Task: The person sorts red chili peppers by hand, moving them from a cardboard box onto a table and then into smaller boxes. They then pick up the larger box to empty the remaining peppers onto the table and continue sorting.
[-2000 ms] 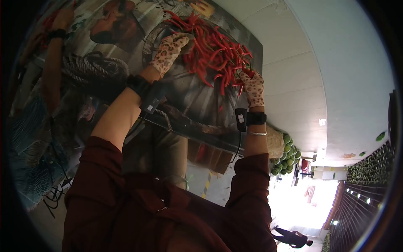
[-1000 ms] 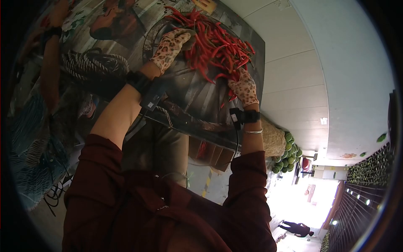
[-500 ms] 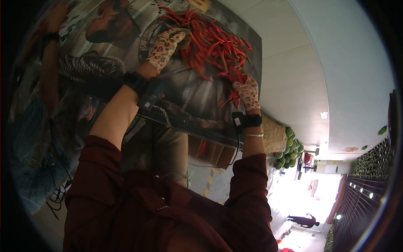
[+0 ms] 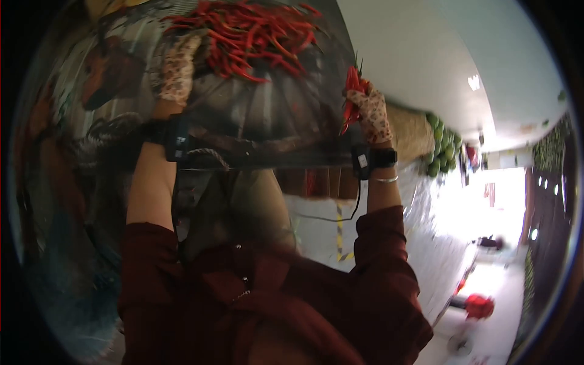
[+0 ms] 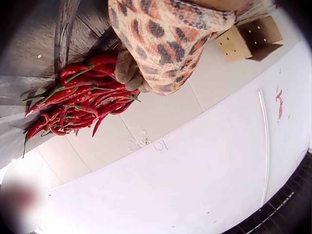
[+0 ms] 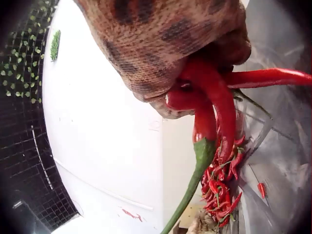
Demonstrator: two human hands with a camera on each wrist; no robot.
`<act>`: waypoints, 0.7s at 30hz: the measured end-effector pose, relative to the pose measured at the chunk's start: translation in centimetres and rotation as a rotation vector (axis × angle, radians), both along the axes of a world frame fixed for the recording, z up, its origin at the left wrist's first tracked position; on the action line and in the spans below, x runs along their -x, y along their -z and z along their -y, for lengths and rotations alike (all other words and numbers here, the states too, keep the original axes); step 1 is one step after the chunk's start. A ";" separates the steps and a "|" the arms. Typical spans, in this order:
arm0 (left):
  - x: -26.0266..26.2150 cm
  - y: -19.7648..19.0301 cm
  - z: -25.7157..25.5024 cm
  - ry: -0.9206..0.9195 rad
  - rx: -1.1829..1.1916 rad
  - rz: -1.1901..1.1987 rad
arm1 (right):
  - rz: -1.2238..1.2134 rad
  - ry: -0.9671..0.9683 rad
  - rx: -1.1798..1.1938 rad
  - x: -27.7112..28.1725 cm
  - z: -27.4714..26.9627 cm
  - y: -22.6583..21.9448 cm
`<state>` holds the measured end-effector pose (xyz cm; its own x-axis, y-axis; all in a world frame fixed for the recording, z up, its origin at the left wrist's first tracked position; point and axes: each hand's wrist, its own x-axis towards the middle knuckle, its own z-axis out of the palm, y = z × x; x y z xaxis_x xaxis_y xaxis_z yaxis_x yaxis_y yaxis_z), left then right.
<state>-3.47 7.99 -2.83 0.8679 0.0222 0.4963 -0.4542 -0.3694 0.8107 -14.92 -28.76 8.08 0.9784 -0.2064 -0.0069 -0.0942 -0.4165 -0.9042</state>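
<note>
Both hands wear leopard-print gloves. My right hand [image 4: 371, 115] grips a small bunch of red chillies [image 4: 350, 100], held off to the right of the pile, past the table's edge in the head view. In the right wrist view, a chilli with a green stem [image 6: 202, 151] hangs down from the fist and another pokes out sideways. My left hand [image 4: 178, 68] rests at the left edge of the chilli pile [image 4: 255, 36]. In the left wrist view its loosely bent fingers [image 5: 127, 70] lie against the heaped chillies [image 5: 87, 95], with nothing seen in their grasp.
A printed cover with wheel and rope pictures dresses the table [image 4: 267, 118]. One loose chilli [image 6: 262, 190] lies apart from the pile. Green melons [image 4: 443, 146] stand beside a burlap sack [image 4: 409, 131] at right. Another person's arm [image 4: 45, 115] is at far left.
My right hand has lifted a bunch of chillies away from the pile, towards the right. My left hand stays at the pile's edge. The head view has shifted and blurred.
</note>
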 end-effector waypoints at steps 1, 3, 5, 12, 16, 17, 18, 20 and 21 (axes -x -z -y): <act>-0.6 0.7 -0.3 -0.194 -0.416 0.184 | 0.019 0.013 -0.040 1.5 0.5 -0.4; -1.2 0.7 -0.6 0.063 -0.045 -0.027 | 0.081 0.050 -0.115 4.0 2.7 0.6; -0.9 -0.3 -0.1 0.146 0.207 -0.207 | 0.116 0.163 -0.166 7.0 5.0 1.6; -2.0 1.5 -1.9 -0.228 -0.753 0.211 | 0.186 0.447 -0.355 15.8 12.5 6.8; -0.3 -1.5 1.1 0.248 0.467 -0.274 | -0.096 0.636 -0.043 18.3 15.7 14.6; 0.8 -2.7 2.0 0.159 0.453 -0.279 | -0.150 0.614 0.025 18.4 17.0 17.1; 1.3 -3.2 2.5 0.069 0.438 -0.282 | -0.202 0.589 0.093 18.5 18.2 19.7; -1.2 -1.1 0.5 0.252 0.578 -0.304 | -0.293 0.561 0.321 17.9 19.1 23.3; -0.8 -1.4 0.8 0.237 0.662 -0.335 | -0.341 0.562 0.387 17.4 17.5 22.4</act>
<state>-2.64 7.17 -1.48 0.9877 0.0178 0.1552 -0.1529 0.3155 0.9365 -32.32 -46.24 -14.35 0.6822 -0.7219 -0.1161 -0.6339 -0.5047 -0.5860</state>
